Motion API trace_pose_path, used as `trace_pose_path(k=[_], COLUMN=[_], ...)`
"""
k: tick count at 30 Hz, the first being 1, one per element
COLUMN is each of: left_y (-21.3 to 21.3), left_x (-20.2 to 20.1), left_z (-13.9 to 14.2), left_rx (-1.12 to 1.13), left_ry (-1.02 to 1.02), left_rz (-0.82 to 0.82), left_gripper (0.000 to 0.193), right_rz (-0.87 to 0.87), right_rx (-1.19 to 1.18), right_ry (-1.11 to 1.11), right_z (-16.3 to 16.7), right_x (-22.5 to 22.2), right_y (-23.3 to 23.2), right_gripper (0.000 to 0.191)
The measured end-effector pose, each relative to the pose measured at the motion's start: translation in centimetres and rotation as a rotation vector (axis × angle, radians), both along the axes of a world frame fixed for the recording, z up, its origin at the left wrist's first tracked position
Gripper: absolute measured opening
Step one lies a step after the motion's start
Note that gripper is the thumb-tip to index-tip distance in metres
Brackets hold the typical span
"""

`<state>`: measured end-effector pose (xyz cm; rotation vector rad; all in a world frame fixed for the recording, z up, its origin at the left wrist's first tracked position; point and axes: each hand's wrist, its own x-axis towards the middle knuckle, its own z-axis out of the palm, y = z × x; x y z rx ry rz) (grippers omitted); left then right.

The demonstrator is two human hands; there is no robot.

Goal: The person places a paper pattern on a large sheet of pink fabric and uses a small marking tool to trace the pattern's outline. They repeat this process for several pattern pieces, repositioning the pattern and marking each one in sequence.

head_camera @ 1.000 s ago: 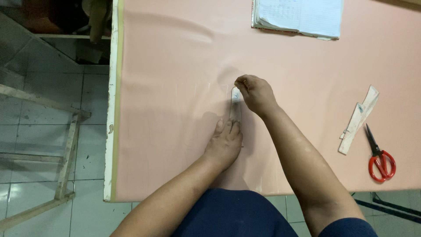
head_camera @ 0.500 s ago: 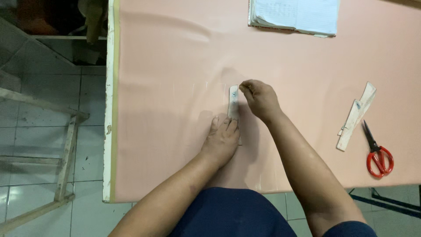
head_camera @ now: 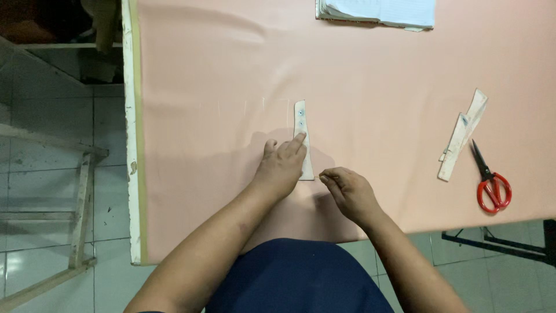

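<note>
A narrow white template strip [head_camera: 301, 123] with two small holes lies lengthwise on the pink cloth [head_camera: 214, 75]. My left hand [head_camera: 281, 169] rests flat on the cloth, with its fingertips pressing down the strip's lower half. My right hand [head_camera: 348, 194] sits just right of the strip's near end. Its thumb and forefinger are pinched on a small piece of chalk, which barely shows. Faint white marks run across the cloth to the left of the strip.
Red-handled scissors [head_camera: 492, 186] lie at the right, beside two more white strips [head_camera: 463, 136]. A stack of white folded sheets [head_camera: 376, 11] sits at the far edge. The table's left edge [head_camera: 132, 145] drops to a tiled floor with a wooden frame [head_camera: 81, 203].
My right hand has slid from the strip's far end down along it to its near end. My left hand's fingers have crept up onto the strip.
</note>
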<state>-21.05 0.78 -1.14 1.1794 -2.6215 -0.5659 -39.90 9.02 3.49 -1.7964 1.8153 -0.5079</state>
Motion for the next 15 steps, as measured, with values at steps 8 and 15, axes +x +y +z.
trace_pose_path(k=[8,15], left_y=[-2.1,-2.8], left_x=[0.3,0.7], left_z=[2.9,3.9], left_rx=[0.155,0.264], left_ry=[-0.139,-0.141], left_rz=[0.011,0.069], left_gripper=[0.056,0.067], right_rz=[-0.027,0.079], right_rx=[-0.034,-0.069], right_ry=[-0.055,-0.087], right_z=[-0.5,-1.5], right_x=[0.1,1.9], right_y=[0.9,0.4], right_gripper=[0.017,0.013])
